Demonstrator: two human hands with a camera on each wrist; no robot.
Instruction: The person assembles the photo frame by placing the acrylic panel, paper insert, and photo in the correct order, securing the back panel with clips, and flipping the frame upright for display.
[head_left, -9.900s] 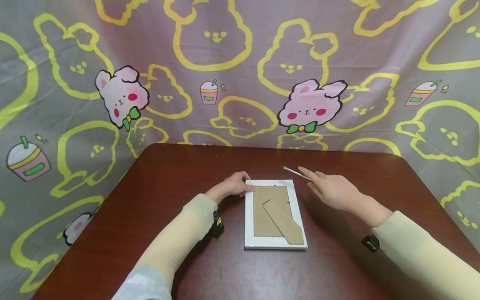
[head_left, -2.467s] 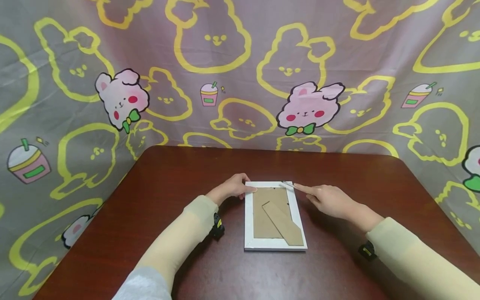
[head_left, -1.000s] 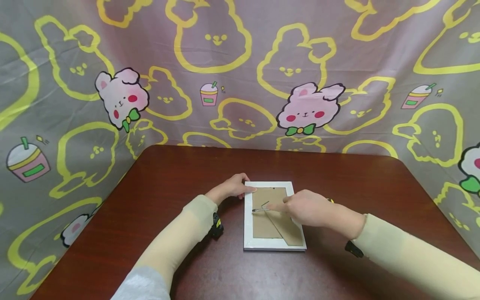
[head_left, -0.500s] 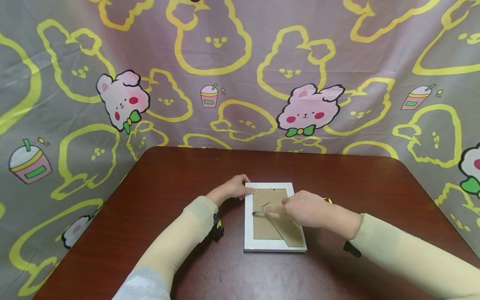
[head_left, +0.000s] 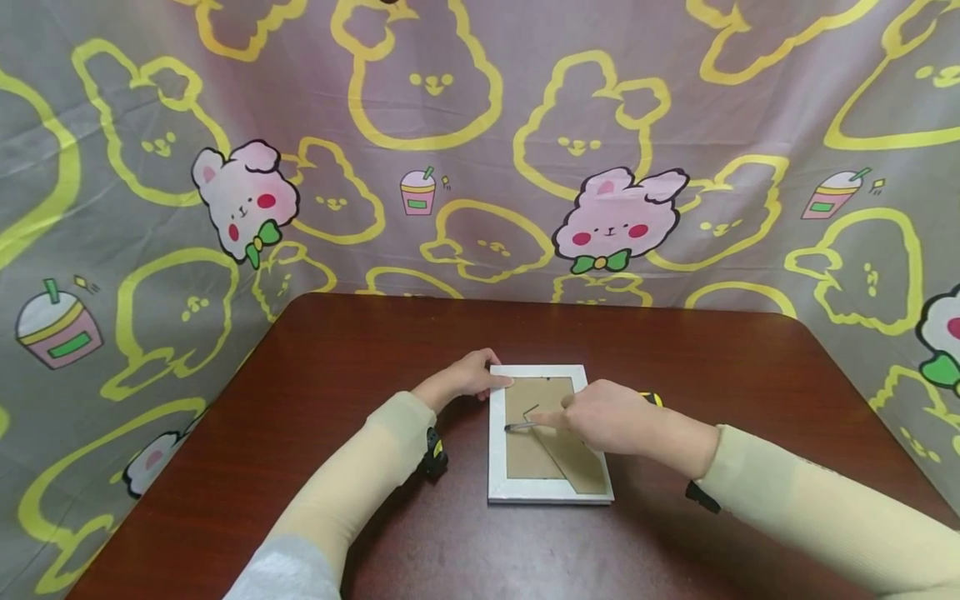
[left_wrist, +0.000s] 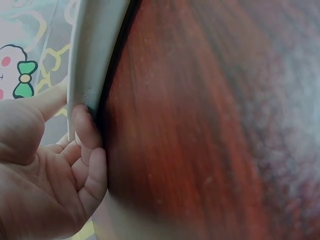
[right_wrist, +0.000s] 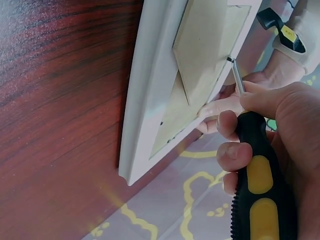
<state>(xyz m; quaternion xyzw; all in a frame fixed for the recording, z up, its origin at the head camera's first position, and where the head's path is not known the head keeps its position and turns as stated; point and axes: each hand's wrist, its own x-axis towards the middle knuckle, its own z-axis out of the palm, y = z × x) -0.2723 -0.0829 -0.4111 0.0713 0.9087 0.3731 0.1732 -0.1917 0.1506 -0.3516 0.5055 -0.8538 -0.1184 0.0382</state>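
A white picture frame (head_left: 497, 462) lies face down on the table, its brown backing board (head_left: 525, 457) and slanting easel leg (head_left: 583, 468) uppermost. My left hand (head_left: 472, 373) grips the frame's far left corner, thumb on the border and fingers at the outer edge. In my right hand (head_left: 603, 414) is a screwdriver (right_wrist: 262, 175) with a black and yellow handle, fingers curled round it. The index finger lies along its metal shaft (right_wrist: 238, 77). The tip meets a small dark tab (right_wrist: 230, 59) at the left side of the backing, where board and border join.
The dark red-brown wooden table (head_left: 337, 350) has rounded far corners. A patterned cloth (head_left: 480, 167) with rabbits and drink cups hangs behind it and along both sides. Other small dark tabs show on the backing's edges.
The screwdriver was first held off the frame's right, then at its far right corner. It now sits at the backing's left side, nearly still over the last second. The left hand has stayed put.
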